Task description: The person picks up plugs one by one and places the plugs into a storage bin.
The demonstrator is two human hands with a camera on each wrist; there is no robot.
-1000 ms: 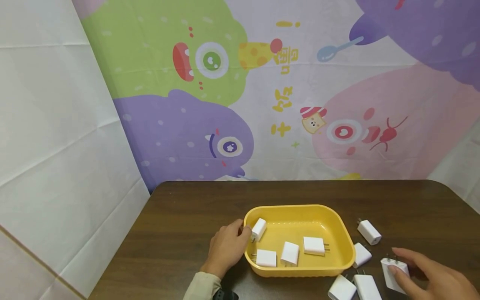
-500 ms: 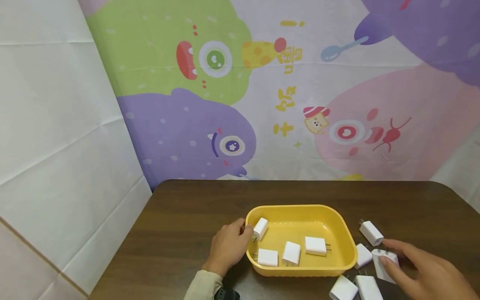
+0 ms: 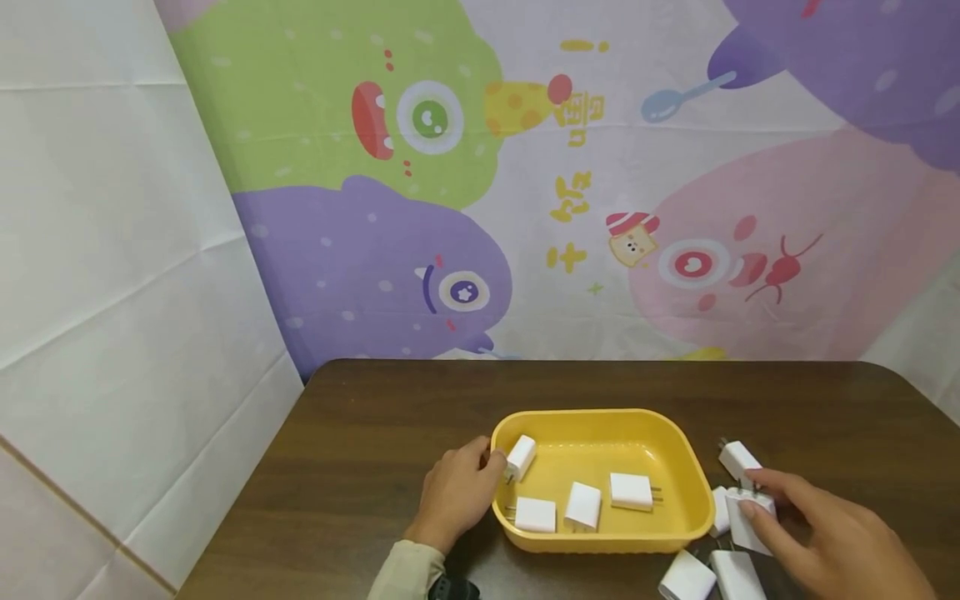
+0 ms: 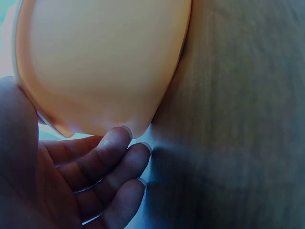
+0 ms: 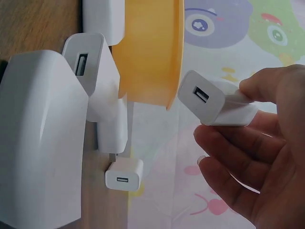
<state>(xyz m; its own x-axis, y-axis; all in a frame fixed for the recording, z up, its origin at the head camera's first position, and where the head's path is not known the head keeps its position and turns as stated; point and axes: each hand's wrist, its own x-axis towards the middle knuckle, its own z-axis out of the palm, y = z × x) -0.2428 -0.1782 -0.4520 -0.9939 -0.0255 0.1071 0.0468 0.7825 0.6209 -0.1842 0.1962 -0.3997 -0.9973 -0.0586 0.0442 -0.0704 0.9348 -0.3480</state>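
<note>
My left hand [image 3: 457,492] grips the left end of a yellow plastic basket [image 3: 600,545], with its thumb at the rim and its fingers against the outer wall [image 4: 109,67]. My right hand [image 3: 843,533] pinches a white USB charger [image 3: 752,532] between thumb and fingers, to the right of the basket. Its two prongs point up and away in the head view, while the right wrist view shows its USB port [image 5: 201,95]. Inside the basket lie several white chargers, one [image 3: 521,457] close to my left thumb and another [image 3: 631,492] toward the right.
More white chargers lie on the dark wooden table [image 3: 390,417] right of the basket: one farther back [image 3: 738,458], one [image 3: 719,510] partly behind the held charger, and two near the front, a squarish one [image 3: 686,576] and a longer one [image 3: 737,575]. A cartoon-print cloth [image 3: 570,317] hangs behind.
My right hand has moved left with the charger, closer to the basket and over the chargers there. My left hand stays at the basket's rim.
</note>
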